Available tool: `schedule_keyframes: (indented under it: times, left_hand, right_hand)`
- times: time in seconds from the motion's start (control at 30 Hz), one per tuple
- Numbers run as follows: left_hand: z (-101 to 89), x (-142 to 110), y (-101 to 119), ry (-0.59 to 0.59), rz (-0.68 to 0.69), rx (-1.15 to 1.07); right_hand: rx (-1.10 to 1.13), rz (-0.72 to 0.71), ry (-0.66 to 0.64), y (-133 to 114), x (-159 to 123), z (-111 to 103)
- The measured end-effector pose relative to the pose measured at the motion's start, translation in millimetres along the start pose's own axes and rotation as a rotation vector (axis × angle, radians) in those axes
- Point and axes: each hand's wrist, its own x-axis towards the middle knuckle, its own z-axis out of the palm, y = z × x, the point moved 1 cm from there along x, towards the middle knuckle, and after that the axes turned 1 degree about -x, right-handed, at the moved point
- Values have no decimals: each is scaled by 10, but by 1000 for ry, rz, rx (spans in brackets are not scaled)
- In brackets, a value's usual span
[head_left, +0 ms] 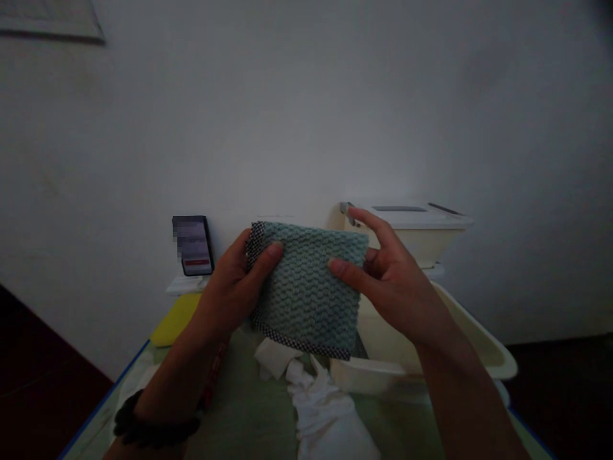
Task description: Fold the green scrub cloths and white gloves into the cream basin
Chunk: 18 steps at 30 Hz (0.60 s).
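Observation:
A square of thick, textured green-blue cloth (306,294) with a black-and-white checked edge hangs in the air above the table, its face toward me. My left hand (242,284) grips its left side, thumb on the front and fingers behind. On the right side, my right hand (390,281) pinches the cloth with the thumb in front; its index finger sticks out away from the fabric. Other fingertips of both hands are hidden behind the cloth. Below it, a crumpled white cloth (330,409) lies on the table.
A cream basin (479,326) stands at the right, partly behind my right arm. Behind it is a white lidded box (416,239) against the wall. A phone (195,246) leans upright at the left, near a yellow object (177,319). The green tabletop (244,415) has blue edges.

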Motion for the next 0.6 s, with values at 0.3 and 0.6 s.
schedule_keyframes:
  times: [0.3, 0.6]
  left_hand:
    - [-31, -36, 91, -15, 120, 157]
    - [-163, -12, 128, -39, 131, 257]
  right_hand:
    - [-129, -196, 151, -4, 4, 5]
    - [-23, -145, -109, -5, -27, -6]
